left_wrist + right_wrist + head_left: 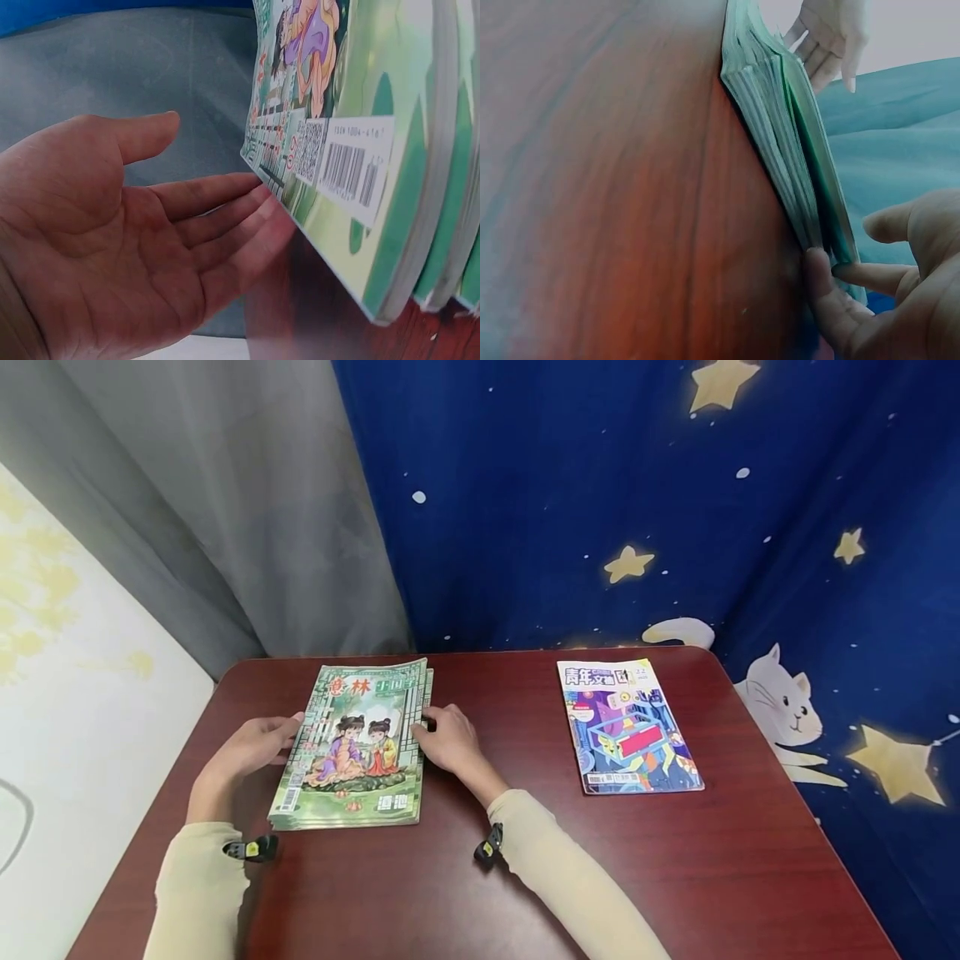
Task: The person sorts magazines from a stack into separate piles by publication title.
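A stack of magazines [356, 743] lies on the left part of the table, its top one with a green cover showing two drawn figures in robes. My left hand [253, 748] is at the stack's left edge; in the left wrist view its fingers [225, 225] extend straight to the spine side, with the thumb apart. At the right edge is my right hand [452, 742]. In the right wrist view its fingertips [819, 270] touch the page edges, one beside a gap under the top magazine. The thumb is raised near the cover.
A second magazine [633, 727] with a purple and blue cover lies at the right of the dark red table [517, 877]. Grey and blue star-patterned curtains [540, 510] hang behind the far edge. A white panel [82, 635] stands along the left.
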Demonstrator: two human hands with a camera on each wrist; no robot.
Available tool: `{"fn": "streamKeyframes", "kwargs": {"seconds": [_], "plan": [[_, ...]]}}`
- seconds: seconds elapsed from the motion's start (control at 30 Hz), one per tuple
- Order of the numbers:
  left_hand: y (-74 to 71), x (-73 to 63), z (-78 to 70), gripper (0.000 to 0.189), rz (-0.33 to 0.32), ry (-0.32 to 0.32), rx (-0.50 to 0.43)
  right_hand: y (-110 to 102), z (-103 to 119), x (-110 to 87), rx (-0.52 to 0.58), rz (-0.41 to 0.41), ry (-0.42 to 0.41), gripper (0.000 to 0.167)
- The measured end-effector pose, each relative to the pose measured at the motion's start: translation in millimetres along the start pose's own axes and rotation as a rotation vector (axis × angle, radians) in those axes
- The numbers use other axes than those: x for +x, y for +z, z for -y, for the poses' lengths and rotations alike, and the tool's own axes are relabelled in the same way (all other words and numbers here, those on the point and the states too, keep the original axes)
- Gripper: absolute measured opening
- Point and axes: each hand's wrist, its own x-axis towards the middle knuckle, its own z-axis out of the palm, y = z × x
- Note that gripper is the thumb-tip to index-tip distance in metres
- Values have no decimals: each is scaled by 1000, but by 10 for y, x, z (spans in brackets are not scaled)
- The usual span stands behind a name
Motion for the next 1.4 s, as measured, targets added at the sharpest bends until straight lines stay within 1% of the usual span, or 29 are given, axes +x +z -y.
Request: {"fn": "streamKeyframes", "kwargs": {"seconds": [0.1,0.27,0.37,0.47,0.57,0.63,0.7,0.8,0.87,0.93,1.03,1.1,1.17,1.23,1.27,1.3,1.4], "plan": [[14,-13,7,86,-6,12,35,9,-11,9,2,12,1,47],[23,-38,-18,86,31,44,117,11,-44,58,27,3,-4,51],[10,-35,-28,86,31,53,116,-1,-65,82,53,9,-14,51],[-13,-13,-19,82,14,61,114,-31,-74,97,110,37,-15,53],[-29,4,-6,77,-6,67,147,-69,-83,114,171,79,-9,57],[-35,6,-2,75,-18,65,184,-98,-92,126,231,125,8,60],[-35,3,-8,76,-25,66,217,-121,-113,143,315,172,25,62],[-42,1,-17,78,-28,81,245,-169,-136,166,480,262,69,64],[-48,7,-18,79,-9,106,231,-208,-150,177,559,317,84,66],[-58,12,-16,81,18,118,198,-252,-162,181,576,360,81,68],[-75,23,-23,82,51,126,171,-304,-189,171,528,378,43,68],[-78,23,-50,85,50,113,181,-337,-212,155,483,361,8,67],[-66,31,-100,88,23,118,216,-375,-246,138,416,326,-37,64],[-37,42,-178,95,-21,145,235,-427,-289,127,329,277,-91,62],[-18,50,-226,99,-47,168,231,-457,-310,122,273,244,-121,62],[-3,59,-278,103,-78,204,223,-487,-331,121,215,209,-152,62],[49,75,-476,111,-156,329,174,-586,-396,119,25,76,-245,57]]}}
